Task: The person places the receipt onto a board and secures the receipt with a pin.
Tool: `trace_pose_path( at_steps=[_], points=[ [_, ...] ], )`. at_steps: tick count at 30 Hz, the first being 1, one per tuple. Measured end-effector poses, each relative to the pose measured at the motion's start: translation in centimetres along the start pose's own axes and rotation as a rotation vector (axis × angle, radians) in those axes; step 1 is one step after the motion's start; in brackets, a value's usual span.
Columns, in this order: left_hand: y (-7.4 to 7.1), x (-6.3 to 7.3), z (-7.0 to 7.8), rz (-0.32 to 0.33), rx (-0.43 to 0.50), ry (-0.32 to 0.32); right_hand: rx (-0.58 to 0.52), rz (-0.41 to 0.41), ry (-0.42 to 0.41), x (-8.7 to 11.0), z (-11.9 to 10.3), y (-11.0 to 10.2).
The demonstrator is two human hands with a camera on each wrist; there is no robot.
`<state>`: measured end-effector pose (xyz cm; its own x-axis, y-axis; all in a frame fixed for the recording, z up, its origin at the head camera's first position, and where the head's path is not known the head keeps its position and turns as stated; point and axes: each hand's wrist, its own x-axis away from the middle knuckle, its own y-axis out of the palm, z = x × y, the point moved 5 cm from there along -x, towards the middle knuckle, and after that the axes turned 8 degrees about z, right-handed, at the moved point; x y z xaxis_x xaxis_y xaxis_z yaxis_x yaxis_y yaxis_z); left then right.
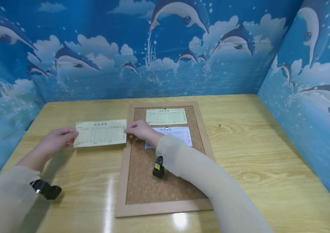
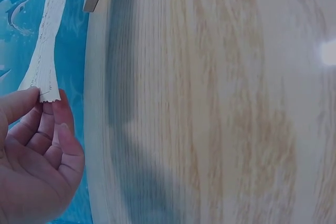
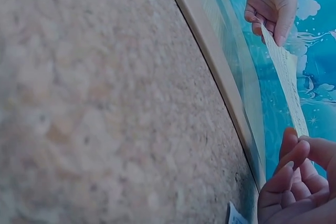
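A pale yellow printed form slip [image 1: 101,133] is stretched between both hands, to the left of the corkboard [image 1: 150,191]. My left hand [image 1: 61,138] pinches its left edge between thumb and fingers; the left wrist view shows this hand [image 2: 42,150] gripping the slip's end. The right hand [image 1: 141,131] pinches the opposite edge, over the board's left frame. On the cork, a pale green form [image 1: 166,117] is fixed at the top by a small metal pin or clip. Below it a lilac form [image 1: 179,134] hangs the same way, partly covered by my right wrist.
The corkboard lies flat on a wood-grain table [image 1: 255,152]. Dolphin-print cloth walls [image 1: 159,48] enclose the back and sides. A small dark item [image 1: 219,125] rests on the table right of the board. Black cameras are strapped to both wrists.
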<state>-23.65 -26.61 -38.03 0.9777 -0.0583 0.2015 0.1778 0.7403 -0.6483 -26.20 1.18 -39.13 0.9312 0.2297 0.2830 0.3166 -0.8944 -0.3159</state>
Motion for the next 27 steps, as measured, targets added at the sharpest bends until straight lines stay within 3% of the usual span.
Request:
trace_pose_path(
  at_steps=[9,18,27],
  points=[
    [0.2,0.4,0.2,-0.015,0.061,-0.004,0.001,0.003,0.001,0.4,0.2,-0.1],
    [1.0,0.4,0.2,-0.033,0.114,0.017,0.017,-0.047,0.011,0.8,1.0,-0.9],
    [1.4,0.5,0.7,-0.043,0.122,0.023,-0.005,-0.044,0.018,0.8,1.4,-1.5]
  ],
)
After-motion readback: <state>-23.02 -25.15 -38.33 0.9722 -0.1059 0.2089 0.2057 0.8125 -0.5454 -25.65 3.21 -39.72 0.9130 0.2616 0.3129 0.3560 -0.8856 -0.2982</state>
